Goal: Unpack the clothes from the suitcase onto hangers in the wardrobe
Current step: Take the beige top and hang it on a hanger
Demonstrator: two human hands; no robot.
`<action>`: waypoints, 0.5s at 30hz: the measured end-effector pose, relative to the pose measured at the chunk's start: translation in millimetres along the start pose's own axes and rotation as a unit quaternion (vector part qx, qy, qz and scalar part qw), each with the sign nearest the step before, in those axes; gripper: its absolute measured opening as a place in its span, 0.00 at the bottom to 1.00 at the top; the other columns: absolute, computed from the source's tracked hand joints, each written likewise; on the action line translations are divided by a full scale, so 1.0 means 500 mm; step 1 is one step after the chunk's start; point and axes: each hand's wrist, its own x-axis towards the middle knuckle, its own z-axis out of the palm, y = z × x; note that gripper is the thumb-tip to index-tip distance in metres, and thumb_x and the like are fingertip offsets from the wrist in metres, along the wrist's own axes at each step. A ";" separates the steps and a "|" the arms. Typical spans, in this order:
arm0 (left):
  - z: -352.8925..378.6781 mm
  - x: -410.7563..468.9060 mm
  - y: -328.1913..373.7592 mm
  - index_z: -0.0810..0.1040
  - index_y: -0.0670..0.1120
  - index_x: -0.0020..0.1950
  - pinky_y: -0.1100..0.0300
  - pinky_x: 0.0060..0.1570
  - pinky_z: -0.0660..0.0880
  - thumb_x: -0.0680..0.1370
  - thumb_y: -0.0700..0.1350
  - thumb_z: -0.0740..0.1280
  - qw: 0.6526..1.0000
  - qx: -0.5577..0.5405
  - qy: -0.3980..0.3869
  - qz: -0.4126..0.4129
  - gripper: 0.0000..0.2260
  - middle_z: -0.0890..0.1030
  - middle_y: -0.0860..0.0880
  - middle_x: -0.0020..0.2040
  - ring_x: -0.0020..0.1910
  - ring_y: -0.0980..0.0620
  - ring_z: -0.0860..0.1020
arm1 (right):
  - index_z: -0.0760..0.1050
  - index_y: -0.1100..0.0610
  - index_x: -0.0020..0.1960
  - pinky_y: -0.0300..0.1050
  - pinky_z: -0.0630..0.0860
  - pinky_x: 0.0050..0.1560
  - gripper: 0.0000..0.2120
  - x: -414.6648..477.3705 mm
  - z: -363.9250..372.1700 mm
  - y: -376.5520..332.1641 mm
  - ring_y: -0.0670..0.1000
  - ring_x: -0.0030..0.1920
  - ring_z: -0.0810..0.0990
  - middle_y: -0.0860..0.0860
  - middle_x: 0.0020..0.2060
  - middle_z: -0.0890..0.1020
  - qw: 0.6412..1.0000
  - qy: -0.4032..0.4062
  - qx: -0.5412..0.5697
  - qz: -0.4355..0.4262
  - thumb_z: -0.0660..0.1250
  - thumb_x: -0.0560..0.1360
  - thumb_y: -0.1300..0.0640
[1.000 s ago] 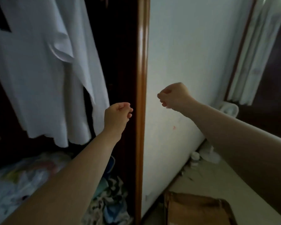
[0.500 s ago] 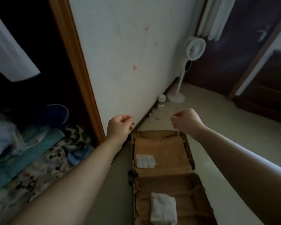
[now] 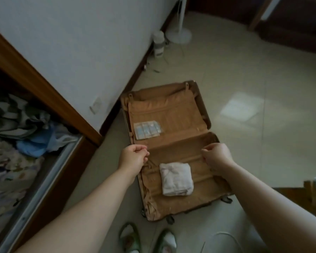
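A brown suitcase point(image 3: 173, 114) lies open flat on the floor beside the wall. In its near half rests a folded white garment point(image 3: 176, 178). A clear packet of small items point(image 3: 147, 131) lies in the far half. My left hand point(image 3: 132, 158) hovers over the suitcase's left edge with fingers curled and nothing in it. My right hand point(image 3: 216, 157) hangs over the right side of the near half, also curled and empty. The wardrobe point(image 3: 42, 92) stands open at the left, its wooden frame slanting across the view.
Piled patterned and blue fabrics point(image 3: 20, 136) fill the wardrobe bottom behind a metal sliding track point(image 3: 44, 185). A white fan base point(image 3: 179, 35) and a bottle point(image 3: 158, 43) stand by the wall at the back. My feet in green slippers point(image 3: 148, 238) are just before the suitcase.
The view has swung down from the hanging white clothes in the wardrobe to the open suitcase on the floor. Both curled hands have lowered over the suitcase.
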 end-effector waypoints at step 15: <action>0.236 0.312 -0.587 0.76 0.47 0.43 0.56 0.40 0.75 0.77 0.37 0.65 0.984 0.072 -0.036 -0.156 0.06 0.80 0.47 0.38 0.34 0.52 0.77 | 0.76 0.58 0.62 0.46 0.78 0.49 0.13 0.255 0.456 0.484 0.54 0.52 0.80 0.55 0.54 0.81 0.966 -0.028 0.151 0.207 0.65 0.78 0.57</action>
